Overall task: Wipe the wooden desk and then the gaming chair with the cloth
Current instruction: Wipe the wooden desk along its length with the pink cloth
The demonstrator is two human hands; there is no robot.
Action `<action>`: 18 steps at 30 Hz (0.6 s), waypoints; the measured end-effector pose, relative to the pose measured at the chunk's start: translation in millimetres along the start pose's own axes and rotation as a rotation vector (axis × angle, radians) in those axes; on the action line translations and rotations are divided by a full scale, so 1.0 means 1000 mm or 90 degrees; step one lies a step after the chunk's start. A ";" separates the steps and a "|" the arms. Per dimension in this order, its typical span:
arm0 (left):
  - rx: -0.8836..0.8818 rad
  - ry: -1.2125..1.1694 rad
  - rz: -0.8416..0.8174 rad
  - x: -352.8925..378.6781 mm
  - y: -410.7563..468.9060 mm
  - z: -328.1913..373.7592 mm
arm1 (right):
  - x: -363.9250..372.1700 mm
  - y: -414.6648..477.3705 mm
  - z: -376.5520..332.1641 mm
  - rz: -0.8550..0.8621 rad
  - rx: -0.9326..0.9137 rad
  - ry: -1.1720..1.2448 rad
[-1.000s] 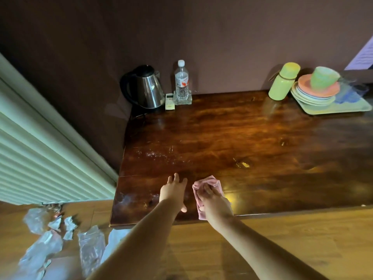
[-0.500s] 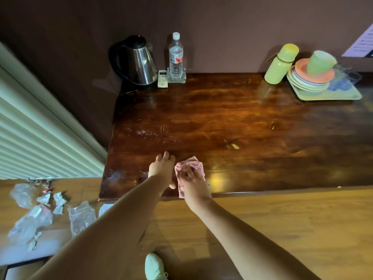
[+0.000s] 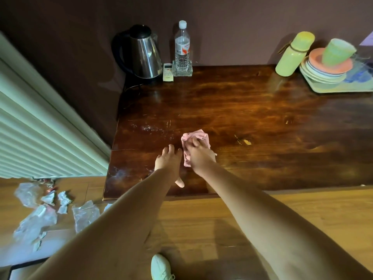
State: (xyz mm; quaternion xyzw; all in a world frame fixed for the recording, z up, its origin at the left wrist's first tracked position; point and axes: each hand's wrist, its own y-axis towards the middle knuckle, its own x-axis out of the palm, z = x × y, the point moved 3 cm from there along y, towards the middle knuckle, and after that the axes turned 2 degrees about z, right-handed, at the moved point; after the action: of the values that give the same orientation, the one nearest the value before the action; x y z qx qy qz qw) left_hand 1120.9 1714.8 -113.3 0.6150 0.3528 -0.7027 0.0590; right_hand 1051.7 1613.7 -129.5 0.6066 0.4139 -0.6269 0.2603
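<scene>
The wooden desk (image 3: 262,122) and the tray (image 3: 333,90) run off the frame's right edge. The right hand (image 3: 198,158) covers much of the pink cloth (image 3: 196,135). The water bottle (image 3: 182,45) label is unreadable.

We stand in a lived-in room, a home or guest room: the wooden surface (image 3: 242,110) carries a kettle (image 3: 144,55), water bottle (image 3: 182,47), remote (image 3: 168,72) and plates (image 3: 323,71) on a tray (image 3: 331,88), above a plank floor (image 3: 222,215).
</scene>
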 end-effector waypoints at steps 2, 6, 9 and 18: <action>0.001 -0.008 -0.018 -0.006 -0.002 0.000 | 0.013 -0.021 -0.008 -0.022 -0.025 -0.090; 0.018 0.046 -0.036 -0.016 -0.006 0.002 | 0.038 -0.059 -0.019 -0.031 -0.065 -0.147; 0.022 0.082 -0.032 -0.020 0.001 0.001 | 0.036 -0.054 -0.015 -0.004 -0.064 -0.123; 0.002 0.070 -0.004 -0.011 0.012 -0.005 | -0.001 0.015 0.003 0.010 -0.004 0.027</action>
State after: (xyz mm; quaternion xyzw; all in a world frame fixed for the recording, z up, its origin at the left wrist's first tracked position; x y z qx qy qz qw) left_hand 1133.9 1704.5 -108.4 0.6517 0.3560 -0.6687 0.0365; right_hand 1062.5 1603.6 -131.3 0.6217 0.4169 -0.6107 0.2585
